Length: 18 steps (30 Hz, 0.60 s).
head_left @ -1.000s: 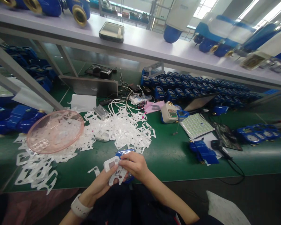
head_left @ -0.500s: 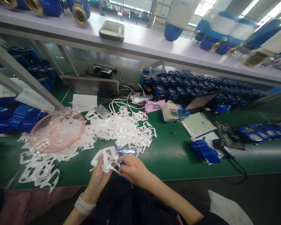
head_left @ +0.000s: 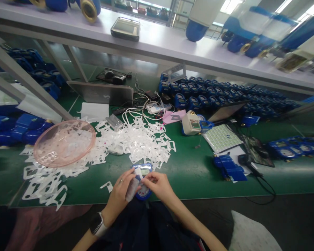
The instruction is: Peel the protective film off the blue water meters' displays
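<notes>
A blue meter point(head_left: 144, 194) with a small display stands at the table's front edge, partly covered by my hands. My left hand point(head_left: 120, 190) is closed on a whitish, translucent piece point(head_left: 132, 190) at the meter's left side. Fingers of my right hand point(head_left: 159, 184) are pinched together over the meter, at the end of a narrow white strip point(head_left: 138, 173) lying across its face. Whether the strip and the piece in my left hand are joined is hidden. One white cut-out frame point(head_left: 109, 187) lies on the table left of my left hand.
Many white cut-out frames point(head_left: 143, 144) are heaped behind my hands. A pink round tray point(head_left: 94, 141) sits at the left, and a laptop point(head_left: 99, 94) behind the heap. Rows of blue meters point(head_left: 204, 101) fill the back right. A label sheet point(head_left: 223, 137) and scanner point(head_left: 243, 160) lie right.
My left hand has turned over and moved right onto the meter. A white cut-out frame now lies on the table where that hand was. My right hand has shifted slightly right.
</notes>
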Available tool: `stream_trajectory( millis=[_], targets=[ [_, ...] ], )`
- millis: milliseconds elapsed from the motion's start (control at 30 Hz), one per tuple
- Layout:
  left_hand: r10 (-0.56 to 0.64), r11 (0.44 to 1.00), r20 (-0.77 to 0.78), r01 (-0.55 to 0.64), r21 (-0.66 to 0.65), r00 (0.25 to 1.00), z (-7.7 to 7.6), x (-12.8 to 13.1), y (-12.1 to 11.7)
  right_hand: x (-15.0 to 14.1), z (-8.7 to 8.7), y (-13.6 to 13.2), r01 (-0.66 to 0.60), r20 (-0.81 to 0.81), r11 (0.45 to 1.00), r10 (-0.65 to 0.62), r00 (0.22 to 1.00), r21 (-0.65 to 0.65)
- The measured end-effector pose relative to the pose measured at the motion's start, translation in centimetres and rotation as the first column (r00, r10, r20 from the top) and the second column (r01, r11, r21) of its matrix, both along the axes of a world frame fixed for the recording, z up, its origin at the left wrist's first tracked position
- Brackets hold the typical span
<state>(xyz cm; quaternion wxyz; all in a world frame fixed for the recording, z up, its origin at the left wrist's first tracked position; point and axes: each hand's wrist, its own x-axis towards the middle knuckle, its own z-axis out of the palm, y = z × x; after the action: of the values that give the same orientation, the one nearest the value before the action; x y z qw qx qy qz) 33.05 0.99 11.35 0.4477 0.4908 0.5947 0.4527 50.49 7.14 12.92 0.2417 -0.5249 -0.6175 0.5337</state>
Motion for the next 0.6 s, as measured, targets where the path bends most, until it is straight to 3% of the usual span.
stream_trajectory(
  millis=[167, 300, 367, 433, 500, 600],
  targets=[
    [-0.056, 0.998, 0.002, 0.055, 0.034, 0.998, -0.1, 0.6, 0.1, -0.2, -1.5, -1.3, 0.096, -0.14, 0.972, -0.128, 0.982, -0.213],
    [0.144, 0.988, -0.054, -0.141, 0.06, 0.988, -0.5, 0.5, 0.6, 0.8, -2.5, -0.7, 0.188, -0.198, 0.932, -0.257, 0.946, -0.31],
    [0.257, 0.966, -0.036, -0.258, -0.012, 0.966, -1.5, 0.2, 1.2, 1.1, -3.0, -0.3, 0.252, -0.207, 0.91, -0.33, 0.921, -0.328],
    [0.332, 0.931, 0.043, -0.32, -0.175, 0.942, -2.9, -0.1, 1.7, 1.2, -3.4, -0.1, 0.288, -0.209, 0.894, -0.371, 0.905, -0.343],
    [0.387, 0.884, 0.151, -0.319, -0.34, 0.91, -4.2, -0.3, 2.1, 1.2, -3.7, 0.1, 0.298, -0.208, 0.886, -0.386, 0.899, -0.354],
    [0.423, 0.86, 0.277, -0.286, -0.423, 0.863, -5.0, -0.2, 2.4, 1.1, -4.0, 0.0, 0.3, -0.201, 0.884, -0.387, 0.9, -0.358]
  ],
)
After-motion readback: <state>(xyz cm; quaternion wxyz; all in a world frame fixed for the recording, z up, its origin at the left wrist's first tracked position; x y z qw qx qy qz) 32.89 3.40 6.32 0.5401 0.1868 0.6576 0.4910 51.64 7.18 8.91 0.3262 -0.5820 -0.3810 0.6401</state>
